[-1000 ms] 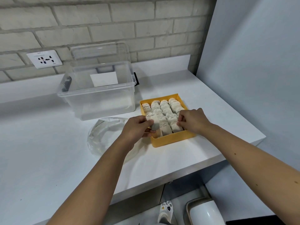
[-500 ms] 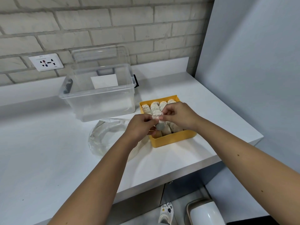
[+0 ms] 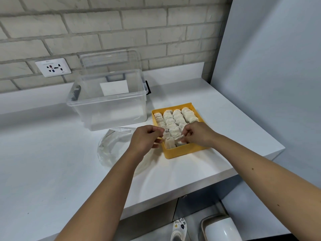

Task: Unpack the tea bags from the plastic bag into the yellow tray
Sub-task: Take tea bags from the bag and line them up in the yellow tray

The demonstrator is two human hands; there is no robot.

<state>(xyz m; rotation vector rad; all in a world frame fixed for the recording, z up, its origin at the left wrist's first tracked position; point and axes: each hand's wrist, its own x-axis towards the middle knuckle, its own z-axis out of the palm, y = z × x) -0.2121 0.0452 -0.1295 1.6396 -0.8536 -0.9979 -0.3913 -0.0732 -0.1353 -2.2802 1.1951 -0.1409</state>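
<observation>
1. Yellow plastic marks the spot I am watching: the yellow tray sits toward the right end of the white counter, just right of and nearer than the clear storage box.
2. I see the tea bags packed upright in four rows running from near to far, filling most of the tray.
3. The right hand reaches over the tray's near right part. Its fingers are curled, and thumb and fingertips pinch a single tea bag at the near end of the rows.
4. The left hand sits at the tray's near left corner with its fingers curled and its tips against the left row. I cannot tell whether it grips a bag or only touches one.
5. The two hands are close but apart, with a strip of bags showing between them.
6. The plastic bag, clear and crumpled, lies on the counter just left of the tray, partly under the left wrist.
7. The storage box stands open and bears a white label; its clear lid leans against the brick wall behind it.
8. A wall socket is set in the bricks to the far left.
9. Below the counter's near edge I see a white bin and a shoe on the floor.
</observation>
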